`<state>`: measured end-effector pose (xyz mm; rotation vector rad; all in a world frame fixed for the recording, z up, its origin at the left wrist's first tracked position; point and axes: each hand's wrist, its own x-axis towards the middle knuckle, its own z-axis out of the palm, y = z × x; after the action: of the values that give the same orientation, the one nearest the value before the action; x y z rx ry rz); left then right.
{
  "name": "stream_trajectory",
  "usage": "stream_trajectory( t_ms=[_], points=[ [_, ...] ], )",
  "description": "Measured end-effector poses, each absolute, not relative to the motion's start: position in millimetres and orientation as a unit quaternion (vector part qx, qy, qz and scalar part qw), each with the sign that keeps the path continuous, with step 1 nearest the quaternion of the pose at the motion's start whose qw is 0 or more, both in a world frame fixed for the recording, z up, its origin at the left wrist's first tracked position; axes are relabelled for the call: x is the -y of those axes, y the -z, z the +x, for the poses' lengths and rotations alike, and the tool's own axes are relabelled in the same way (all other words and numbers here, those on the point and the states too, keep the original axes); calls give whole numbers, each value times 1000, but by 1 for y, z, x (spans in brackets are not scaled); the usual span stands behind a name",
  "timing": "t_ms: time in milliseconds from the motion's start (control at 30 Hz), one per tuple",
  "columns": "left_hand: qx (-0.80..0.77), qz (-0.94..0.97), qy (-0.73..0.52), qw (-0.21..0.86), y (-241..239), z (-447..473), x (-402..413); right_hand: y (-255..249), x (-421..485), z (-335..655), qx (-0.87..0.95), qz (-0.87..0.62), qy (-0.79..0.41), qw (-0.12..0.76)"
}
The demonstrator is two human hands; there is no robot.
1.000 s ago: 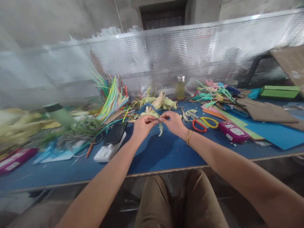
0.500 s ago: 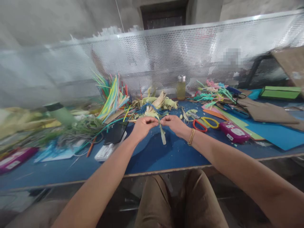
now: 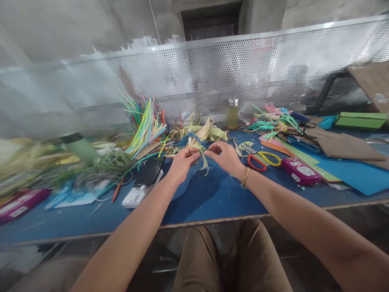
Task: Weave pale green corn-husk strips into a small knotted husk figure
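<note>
My left hand (image 3: 184, 163) is closed, thumb and forefinger pinching a narrow pale-green strip of corn husk (image 3: 205, 165). The strip's end dangles over the blue tabletop. Just right of it, my right hand (image 3: 225, 157) has its thumb and forefinger curved and slightly apart, tips close to the strip with nothing visible between them. Directly beyond both hands lies a heap of dry corn husks (image 3: 206, 130) with a tangle of blue string (image 3: 189, 139) on it.
Red-and-yellow-handled scissors (image 3: 257, 162) and a purple case (image 3: 300, 170) lie to the right. On the left are a black phone (image 3: 148, 172), green twine (image 3: 112, 163) and pipe cleaners (image 3: 144, 132). A bottle (image 3: 232, 114) stands before the perforated metal screen (image 3: 209, 69).
My right hand's fingers have come away from the husk strip and parted. The strip's hanging end has shifted slightly up and left. My left hand has barely moved.
</note>
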<state>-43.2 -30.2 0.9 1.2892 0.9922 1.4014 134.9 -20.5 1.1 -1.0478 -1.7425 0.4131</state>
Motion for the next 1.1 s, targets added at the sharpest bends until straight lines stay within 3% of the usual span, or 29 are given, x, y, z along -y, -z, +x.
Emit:
stream_trajectory(
  t_ms=[167, 633, 867, 1100],
  points=[
    [-413, 532, -573, 466, 0, -44, 30, -4, 34, 128, 772, -463, -33, 434],
    [-398, 539, -582, 460, -2, -41, 34, -11, 49, 119, 813, -486, 25, 321],
    [-385, 518, -610, 459, -1, -42, 31, -10, 41, 125, 821, -411, 12, 396],
    [-361, 503, -603, 503, 0, -39, 30, -1, 29, 124, 741, -350, -202, 537]
  ],
)
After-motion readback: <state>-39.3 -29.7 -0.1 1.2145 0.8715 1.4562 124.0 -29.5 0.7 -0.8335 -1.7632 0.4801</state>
